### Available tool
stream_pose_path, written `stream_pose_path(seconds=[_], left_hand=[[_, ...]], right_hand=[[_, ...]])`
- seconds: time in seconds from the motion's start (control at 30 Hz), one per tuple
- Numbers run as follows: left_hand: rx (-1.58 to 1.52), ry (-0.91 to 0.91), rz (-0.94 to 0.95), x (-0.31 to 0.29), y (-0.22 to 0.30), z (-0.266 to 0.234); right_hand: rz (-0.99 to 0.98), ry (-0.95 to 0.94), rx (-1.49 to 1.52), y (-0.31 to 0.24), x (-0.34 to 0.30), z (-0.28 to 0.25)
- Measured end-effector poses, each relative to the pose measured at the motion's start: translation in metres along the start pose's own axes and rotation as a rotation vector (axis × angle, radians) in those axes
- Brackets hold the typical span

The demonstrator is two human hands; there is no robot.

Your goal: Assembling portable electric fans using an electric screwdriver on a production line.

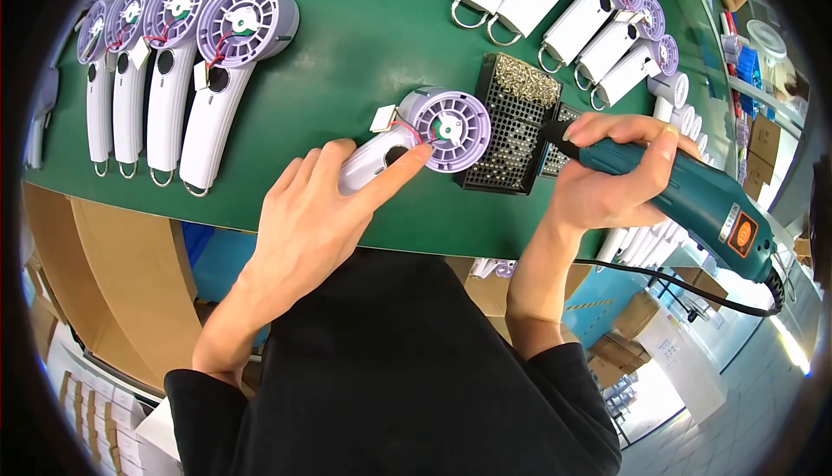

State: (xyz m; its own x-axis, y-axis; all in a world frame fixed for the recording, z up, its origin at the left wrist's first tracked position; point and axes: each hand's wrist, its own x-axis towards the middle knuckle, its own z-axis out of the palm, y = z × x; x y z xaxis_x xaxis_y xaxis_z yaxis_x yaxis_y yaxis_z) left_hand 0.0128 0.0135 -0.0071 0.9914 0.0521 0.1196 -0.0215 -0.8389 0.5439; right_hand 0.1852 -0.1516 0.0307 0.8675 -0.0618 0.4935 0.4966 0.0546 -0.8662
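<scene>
A handheld fan (451, 131) with a white handle and a lilac round head lies on the green table, held there by my left hand (321, 198). Its head shows a slotted ring, a small green board at the centre, red wires and a white connector. My right hand (615, 168) grips a teal electric screwdriver (693, 190), its black nose pointing left. The nose is over the right edge of a black screw tray (494, 168), and its tip is hidden there. Small screws fill the tray's holes, with a loose pile of them at its far end.
Several similar fans (195, 103) lie side by side at the left. More fans (581, 21) lie in a row at the far right. A black cable (676, 281) runs from the screwdriver along the table's front edge. A cardboard box (126, 277) stands below the table at left.
</scene>
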Motion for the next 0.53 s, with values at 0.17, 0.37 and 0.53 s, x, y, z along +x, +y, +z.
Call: stream_pose_path(seconds=[0.17, 0.37, 0.53], left_hand=[[-0.010, 0.013, 0.003, 0.001, 0.000, 0.000], [-0.011, 0.018, 0.003, 0.001, 0.000, 0.002], [-0.046, -0.023, 0.010, -0.003, 0.000, -0.003]], right_hand=[[-0.023, -0.064, -0.052, 0.002, -0.004, 0.001], [-0.021, -0.062, -0.066, -0.010, -0.002, 0.003], [0.067, -0.079, 0.176, -0.036, -0.003, -0.002]])
